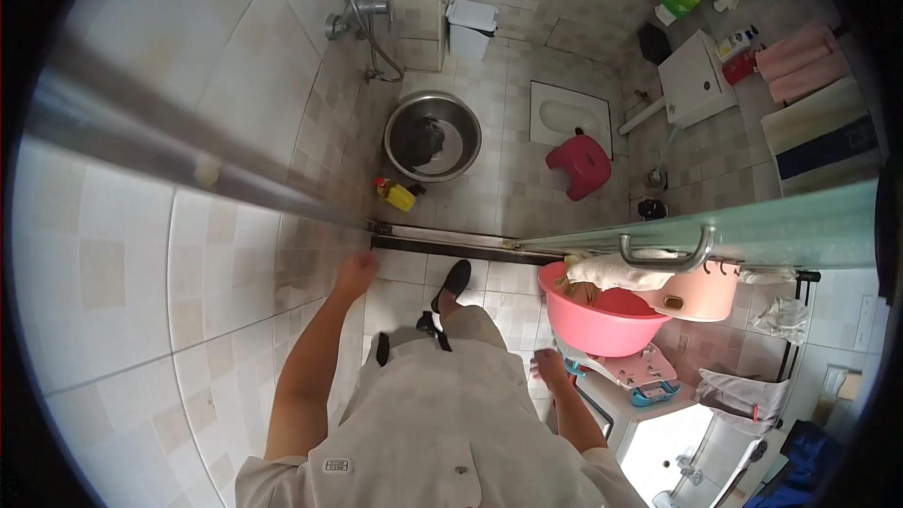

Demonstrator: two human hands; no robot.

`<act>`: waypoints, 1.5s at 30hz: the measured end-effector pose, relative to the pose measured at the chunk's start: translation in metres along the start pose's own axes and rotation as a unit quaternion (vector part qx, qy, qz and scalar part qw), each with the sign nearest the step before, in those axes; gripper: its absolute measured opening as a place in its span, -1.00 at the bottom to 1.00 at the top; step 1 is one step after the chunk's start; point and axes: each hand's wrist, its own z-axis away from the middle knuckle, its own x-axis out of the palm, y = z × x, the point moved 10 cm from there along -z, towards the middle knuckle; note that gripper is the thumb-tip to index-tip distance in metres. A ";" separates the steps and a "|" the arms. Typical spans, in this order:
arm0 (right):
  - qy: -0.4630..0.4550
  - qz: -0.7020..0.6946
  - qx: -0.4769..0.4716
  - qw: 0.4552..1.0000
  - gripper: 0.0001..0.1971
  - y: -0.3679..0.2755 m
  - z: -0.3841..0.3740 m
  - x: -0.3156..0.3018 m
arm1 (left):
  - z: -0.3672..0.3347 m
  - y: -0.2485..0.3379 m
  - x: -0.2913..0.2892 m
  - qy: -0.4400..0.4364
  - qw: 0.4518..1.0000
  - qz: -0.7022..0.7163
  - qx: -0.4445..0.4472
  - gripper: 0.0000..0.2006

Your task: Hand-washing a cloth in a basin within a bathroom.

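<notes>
Tiled bathroom floor is crossed by a raised sill. Left hand: finger state can't be told; right hand is loosely spread near pink basin, which could be tipped if bumped

Left arm bare below a short sleeve, reaching forward and slanting inward; left hand well ahead of the trunk, slightly blurred, finger pose unclear. Right arm foreshortened, held closer in, also angled inward; right hand low at the side, fingers loosely bent. Hands well apart, left farther forward. One leg advanced, bare at the shin
</notes>
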 end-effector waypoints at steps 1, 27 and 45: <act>0.055 0.065 0.007 0.996 -0.71 -0.031 0.007 0.005 | 0.001 -0.028 -0.007 0.017 0.993 0.098 -0.067 -0.68; 0.055 0.082 0.001 0.995 -0.73 -0.181 -0.140 0.019 | -0.168 -0.033 0.045 -0.195 0.961 -0.044 -0.190 -0.83; 0.063 0.017 -0.062 0.996 -0.73 -0.297 -0.203 0.031 | -0.360 0.165 -0.003 -0.086 0.957 0.160 -0.228 -0.72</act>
